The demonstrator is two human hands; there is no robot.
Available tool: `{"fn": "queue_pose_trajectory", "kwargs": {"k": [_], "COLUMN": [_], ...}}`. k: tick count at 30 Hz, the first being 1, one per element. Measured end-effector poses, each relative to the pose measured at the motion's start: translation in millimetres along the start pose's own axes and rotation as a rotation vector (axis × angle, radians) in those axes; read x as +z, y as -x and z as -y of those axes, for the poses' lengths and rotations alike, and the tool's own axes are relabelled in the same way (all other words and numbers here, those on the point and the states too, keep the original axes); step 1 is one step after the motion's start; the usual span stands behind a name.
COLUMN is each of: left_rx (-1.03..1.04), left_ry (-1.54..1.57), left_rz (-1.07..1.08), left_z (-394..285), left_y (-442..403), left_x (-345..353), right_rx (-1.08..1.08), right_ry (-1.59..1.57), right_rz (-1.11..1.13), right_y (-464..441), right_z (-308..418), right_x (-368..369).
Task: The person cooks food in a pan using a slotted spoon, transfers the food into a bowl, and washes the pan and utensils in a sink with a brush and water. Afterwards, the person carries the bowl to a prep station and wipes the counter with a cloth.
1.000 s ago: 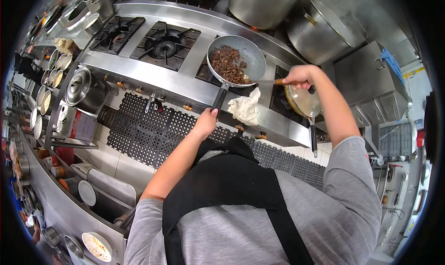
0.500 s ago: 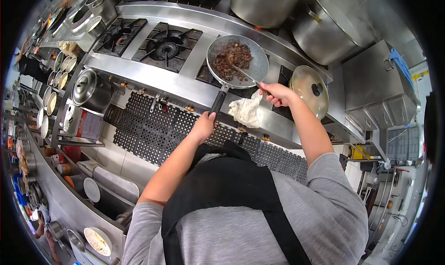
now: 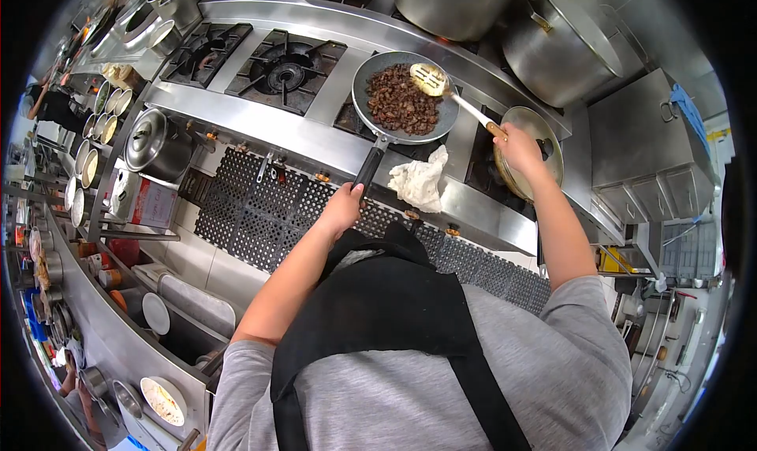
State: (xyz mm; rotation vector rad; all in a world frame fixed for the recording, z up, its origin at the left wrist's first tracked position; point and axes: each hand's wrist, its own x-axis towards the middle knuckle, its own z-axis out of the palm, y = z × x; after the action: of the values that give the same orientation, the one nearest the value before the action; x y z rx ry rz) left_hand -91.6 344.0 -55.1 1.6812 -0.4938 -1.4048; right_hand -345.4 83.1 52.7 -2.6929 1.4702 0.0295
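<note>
My left hand (image 3: 344, 208) is wrapped round the black handle of a grey frying pan (image 3: 441, 130) on the stove. Browned chopped meat (image 3: 400, 108) lies spread in the pan. In my right hand (image 3: 516, 145) is the wooden-handled grip of a slotted spoon (image 3: 428, 79); its pale slotted head hangs over the right side of the pan, above the meat. A crumpled white cloth (image 3: 420, 181) drapes over the stove's front edge, between my two hands. Behind my right hand stands a round lid (image 3: 554, 158) with a dark knob, partly hidden.
Burners with black grates (image 3: 285, 71) lie left of the pan. Large stock pots (image 3: 556, 49) stand behind it. A lidded pot (image 3: 156, 142) sits on a shelf at left. Black perforated matting (image 3: 260, 206) covers the floor, and a steel cabinet (image 3: 631, 128) stands at right.
My right hand has moved right, lifting the slotted spoon out of the meat so its head shows. The meat lies more evenly spread. My left hand keeps its grip on the pan.
</note>
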Motion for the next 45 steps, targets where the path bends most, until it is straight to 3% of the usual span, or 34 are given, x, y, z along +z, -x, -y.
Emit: {"fn": "queue_pose_trajectory", "kwargs": {"k": [6,8,11,16,20,23,24,26,27,29,30,34,36,41,45], "left_rx": [-0.008,0.012,0.019,-0.014,-0.013,-0.013,-0.019,-0.015,-0.012,-0.008,-0.009,0.002,-0.007,0.039,0.019], "left_ry": [-0.036,-0.005,-0.049,-0.019,-0.065,-0.079,-0.09,-0.103,-0.092,-0.067,-0.069,-0.07,-0.074,-0.106,-0.074], "left_rz": [-0.009,0.004,-0.042,-0.015,-0.027,-0.033,-0.033,-0.026,-0.023,-0.005,-0.002,0.002,-0.002,-0.01,-0.006], "left_z": [-1,-1,-4,-9,-13,-15,-17,-15,-12,-11,-12,-10,-11,-4,-7], "left_y": [1,1,2,6,8,10,10,9,7,6,6,4,4,-3,1], "left_x": [-3,-6,-7,-10,-9,-9,-10,-11,-11,-12,-12,-12,-13,-14,-13], "right_rx": [0.174,0.138,0.048,0.102,-0.119,-0.184,-0.188,-0.17,-0.163,0.166,0.169,-0.099,-0.108,-0.082,-0.129], "right_ry": [0.051,-0.018,-0.077,0.012,-0.268,-0.378,-0.374,-0.277,-0.276,-0.024,-0.024,-0.279,-0.279,-0.141,0.045], "right_rz": [-0.025,0.083,0.049,0.052,0.186,0.295,0.292,-0.006,-0.007,0.114,0.114,0.2,0.264,0.147,0.178], "right_y": [-32,-20,-13,-49,-50,-23,-21,-12,-13,-14,-16,-5,13,47,32], "right_z": [1,18,15,1,14,2,-7,-18,-18,7,7,20,35,55,47], "right_x": [59,65,45,56,76,40,38,29,29,9,21,56,25,-19,27]}}
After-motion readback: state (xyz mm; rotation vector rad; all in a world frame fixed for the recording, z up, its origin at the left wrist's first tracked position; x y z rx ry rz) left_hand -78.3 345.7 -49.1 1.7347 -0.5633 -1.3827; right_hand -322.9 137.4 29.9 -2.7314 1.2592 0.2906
